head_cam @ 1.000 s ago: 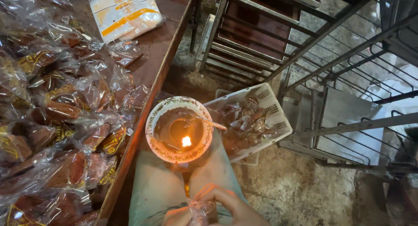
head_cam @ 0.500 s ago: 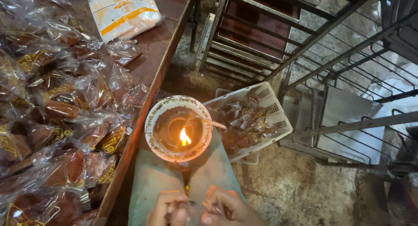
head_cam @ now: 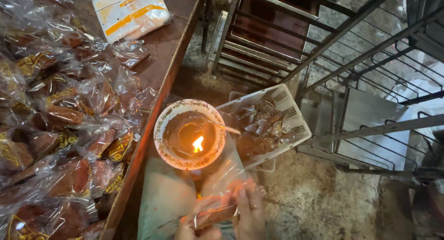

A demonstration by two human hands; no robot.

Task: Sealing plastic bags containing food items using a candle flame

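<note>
On the left, the table carries a heap of packets, brown pastries in clear film, piled loosely to its edge; a white and orange bag lies at the far end; just off the edge, a round bowl with a small flame sits over the person's lap, probably so that film can be brought to it from close by; below it, both hands hold one packet between them, the left hand closed under its near end, the right hand gripping its side, the clear wrap rising toward the flame; the packet looks dark brown, glossy, blurred; right of the bowl, a white crate holds more packets, within easy reach; further right stand metal racks.
</note>
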